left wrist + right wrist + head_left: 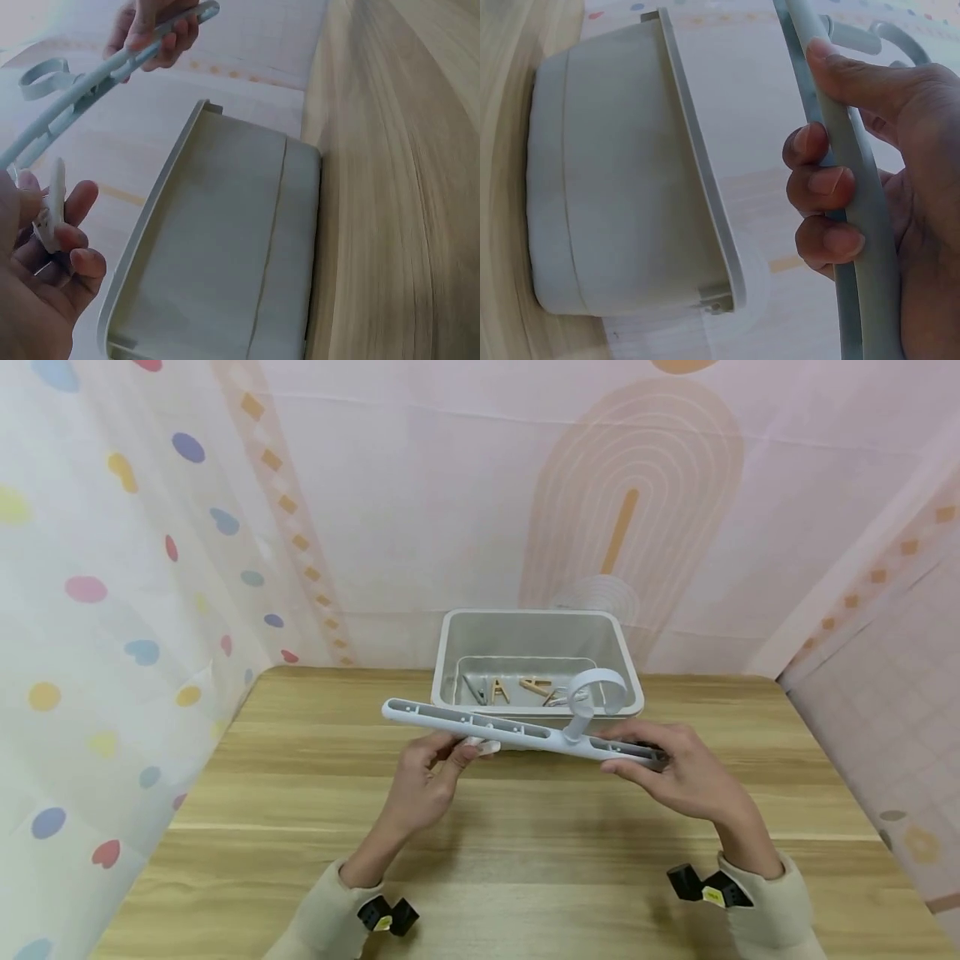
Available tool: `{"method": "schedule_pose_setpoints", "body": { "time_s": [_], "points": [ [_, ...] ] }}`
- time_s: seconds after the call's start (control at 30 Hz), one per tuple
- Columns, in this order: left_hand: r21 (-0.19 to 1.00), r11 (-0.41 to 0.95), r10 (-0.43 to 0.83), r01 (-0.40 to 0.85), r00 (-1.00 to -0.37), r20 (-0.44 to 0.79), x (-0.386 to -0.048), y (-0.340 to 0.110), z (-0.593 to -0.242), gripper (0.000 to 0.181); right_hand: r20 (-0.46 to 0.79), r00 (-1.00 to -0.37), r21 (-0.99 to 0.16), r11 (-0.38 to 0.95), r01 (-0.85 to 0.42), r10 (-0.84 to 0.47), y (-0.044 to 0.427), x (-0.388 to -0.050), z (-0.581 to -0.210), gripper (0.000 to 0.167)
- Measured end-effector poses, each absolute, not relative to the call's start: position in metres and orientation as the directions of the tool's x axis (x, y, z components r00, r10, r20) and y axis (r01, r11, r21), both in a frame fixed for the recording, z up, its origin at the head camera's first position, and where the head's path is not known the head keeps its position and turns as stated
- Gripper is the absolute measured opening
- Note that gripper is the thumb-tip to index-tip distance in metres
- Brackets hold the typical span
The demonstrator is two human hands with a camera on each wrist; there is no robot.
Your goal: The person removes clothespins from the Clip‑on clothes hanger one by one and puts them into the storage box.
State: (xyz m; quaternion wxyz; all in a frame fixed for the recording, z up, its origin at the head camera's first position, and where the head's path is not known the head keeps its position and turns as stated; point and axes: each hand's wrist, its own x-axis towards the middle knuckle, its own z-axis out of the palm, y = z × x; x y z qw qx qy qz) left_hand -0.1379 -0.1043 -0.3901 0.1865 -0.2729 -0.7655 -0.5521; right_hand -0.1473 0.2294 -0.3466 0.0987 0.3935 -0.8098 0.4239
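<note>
A pale blue-grey hanger bar [553, 740] with slots along it and a ring-like hook [581, 710] is held up in front of the bin. My right hand [686, 772] grips its right end; in the right wrist view, the thumb [855, 79] lies on one side and the fingers curl round the other. Below the bar's left half, my left hand [423, 785] pinches a small white clip [51, 214] between thumb and fingers. The clip is close under the bar; whether they touch is unclear.
A light grey bin [525, 633] stands on the wooden table [495, 877] near the back. Inside lie several gold clothespins [498, 691], a grey clothespin [474, 692] and some whitish pieces. A patterned curtain [420, 510] hangs behind the table and at both sides.
</note>
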Motion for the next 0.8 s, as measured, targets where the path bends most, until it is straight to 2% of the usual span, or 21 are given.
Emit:
{"method": "schedule_pose_setpoints", "body": {
  "time_s": [0.2, 0.43, 0.63, 0.8],
  "points": [
    [0.690, 0.269, 0.187, 0.672, -0.739, 0.647, -0.142, -0.109, -0.393, 0.012, 0.449, -0.712, -0.635, 0.367, -0.680, -0.540, 0.236, -0.145, -0.344, 0.042],
    [0.601, 0.344, 0.176, 0.722, -0.678, 0.714, -0.146, -0.116, -0.390, 0.023, 0.443, -0.727, -0.635, 0.388, -0.668, -0.524, 0.242, -0.145, -0.342, 0.045],
    [0.581, 0.369, 0.205, 0.725, -0.674, 0.710, -0.150, -0.123, -0.388, 0.028, 0.438, -0.737, -0.633, 0.407, -0.659, -0.515, 0.246, -0.144, -0.340, 0.043],
    [0.623, 0.396, 0.207, 0.674, -0.727, 0.655, -0.155, -0.127, -0.389, 0.016, 0.434, -0.735, -0.626, 0.412, -0.662, -0.521, 0.248, -0.143, -0.341, 0.042]
  ]
}}
